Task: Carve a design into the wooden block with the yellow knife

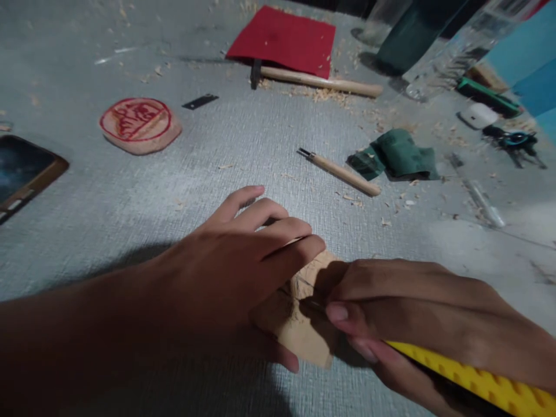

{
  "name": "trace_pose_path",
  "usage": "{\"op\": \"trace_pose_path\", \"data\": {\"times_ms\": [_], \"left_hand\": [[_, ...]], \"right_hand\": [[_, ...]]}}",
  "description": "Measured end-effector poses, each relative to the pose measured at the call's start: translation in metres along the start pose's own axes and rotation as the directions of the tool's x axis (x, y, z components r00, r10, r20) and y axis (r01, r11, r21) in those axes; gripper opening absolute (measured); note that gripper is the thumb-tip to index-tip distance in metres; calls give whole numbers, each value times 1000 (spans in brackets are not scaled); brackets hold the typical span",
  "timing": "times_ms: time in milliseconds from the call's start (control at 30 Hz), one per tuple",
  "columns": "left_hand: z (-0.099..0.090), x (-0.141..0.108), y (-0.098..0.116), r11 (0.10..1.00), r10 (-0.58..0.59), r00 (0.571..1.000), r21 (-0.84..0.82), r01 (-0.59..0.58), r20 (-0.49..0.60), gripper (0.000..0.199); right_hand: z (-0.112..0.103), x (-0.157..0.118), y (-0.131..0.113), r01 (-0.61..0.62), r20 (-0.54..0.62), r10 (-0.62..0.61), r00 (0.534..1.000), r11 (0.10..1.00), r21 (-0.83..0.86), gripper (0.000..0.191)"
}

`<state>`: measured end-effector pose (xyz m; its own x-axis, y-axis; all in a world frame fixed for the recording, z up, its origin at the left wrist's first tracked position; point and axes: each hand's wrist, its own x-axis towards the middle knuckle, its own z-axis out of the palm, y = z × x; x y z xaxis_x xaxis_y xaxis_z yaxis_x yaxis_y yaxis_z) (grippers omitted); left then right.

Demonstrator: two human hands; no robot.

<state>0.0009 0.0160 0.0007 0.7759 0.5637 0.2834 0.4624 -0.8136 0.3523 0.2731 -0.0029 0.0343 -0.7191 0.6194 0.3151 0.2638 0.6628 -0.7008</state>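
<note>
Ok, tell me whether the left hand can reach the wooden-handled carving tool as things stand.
Probably yes: nothing appears to stand between the left hand and the wooden-handled carving tool, though the hand would likely have to leave the pale piece it seems to steady.

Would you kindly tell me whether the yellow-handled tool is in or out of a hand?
In: the right hand closes around the yellow-handled tool, whose handle emerges below it.

Left hand (230, 260) arches (palm down); right hand (399, 310) curls, pinching.
</note>
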Motion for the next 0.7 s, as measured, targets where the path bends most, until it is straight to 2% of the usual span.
{"op": "trace_pose_path", "data": {"times_ms": [100, 233, 300, 367, 467, 500, 567, 700], "left_hand": [[-1, -1, 0, 999, 26, 1000, 33, -26, 4, 75], [0, -3, -2, 997, 61, 998, 43, -60, -18, 67], [2, -3, -3, 996, 84, 995, 45, -82, -50, 67], [3, -2, -3, 994, 100, 993, 43, -98, -64, 73], [2, 0, -3, 997, 70, 997, 20, -69, -37, 78], [2, 1, -3, 998, 59, 998, 6, -59, -24, 76], [0, 2, -4, 998, 52, 999, -22, -52, -5, 71], [-3, 4, -2, 998, 35, 999, -55, -35, 6, 65]], "right_hand": [[10, -10, 12, 62, -85, -59, 995, 998, 29, 2], [20, -15, 20, 109, -104, -100, 990, 991, 79, 2], [16, -14, 15, 113, -156, -99, 983, 990, 82, 7], [9, -11, 7, 59, -178, -41, 983, 993, 99, 12], [-2, -3, 1, 0, -92, 20, 996, 977, 214, 26], [-4, -1, 1, 11, -70, 7, 998, 967, 255, 31], [-3, 4, 5, 84, -109, -55, 992, 957, 279, 34], [5, 7, 13, 187, -116, -161, 980, 945, 269, 34]]}}
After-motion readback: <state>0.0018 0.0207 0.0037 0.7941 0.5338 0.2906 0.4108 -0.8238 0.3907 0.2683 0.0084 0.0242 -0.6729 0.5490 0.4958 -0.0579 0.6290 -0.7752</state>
